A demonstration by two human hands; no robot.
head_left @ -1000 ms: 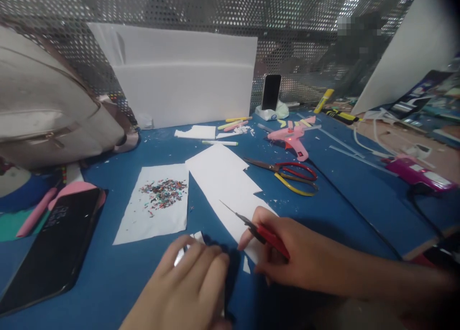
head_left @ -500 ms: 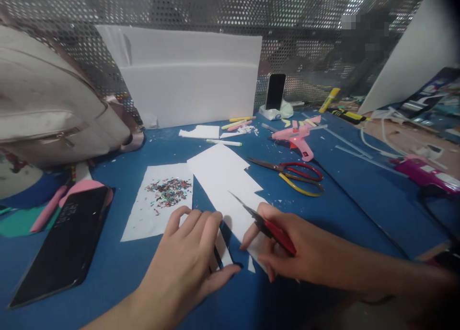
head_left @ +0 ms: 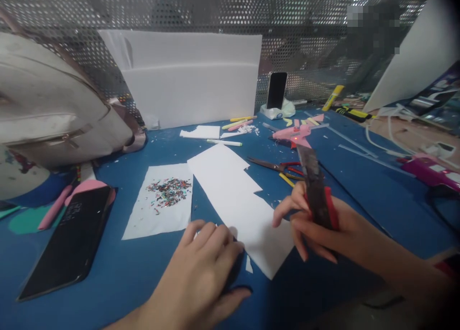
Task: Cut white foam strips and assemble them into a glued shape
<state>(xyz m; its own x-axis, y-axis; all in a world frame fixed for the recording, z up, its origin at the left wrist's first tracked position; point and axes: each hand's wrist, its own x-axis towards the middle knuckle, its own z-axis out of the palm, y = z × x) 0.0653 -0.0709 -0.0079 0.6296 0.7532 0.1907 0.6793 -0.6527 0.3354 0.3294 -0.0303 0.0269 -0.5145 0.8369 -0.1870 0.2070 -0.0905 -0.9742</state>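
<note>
My right hand [head_left: 316, 229] grips a red-handled utility knife [head_left: 316, 191], its blade pointing up and away above the blue table. My left hand [head_left: 201, 267] lies palm down on the table at the near edge of a jagged white paper sheet [head_left: 237, 200], fingers together over a small paper scrap that is mostly hidden. A second white sheet [head_left: 158, 219] to the left carries a pile of coloured glitter bits [head_left: 167, 190].
Red and yellow scissors [head_left: 283, 169] and a pink glue gun [head_left: 296, 135] lie behind my right hand. A black phone [head_left: 68, 243] lies at left, a bag [head_left: 53, 114] behind it. White foam board [head_left: 190, 76] and a propped phone [head_left: 276, 91] stand at the back.
My right hand lifted the knife off the paper and turned its blade upward. My left hand slid nearer and to the right, covering the small scrap.
</note>
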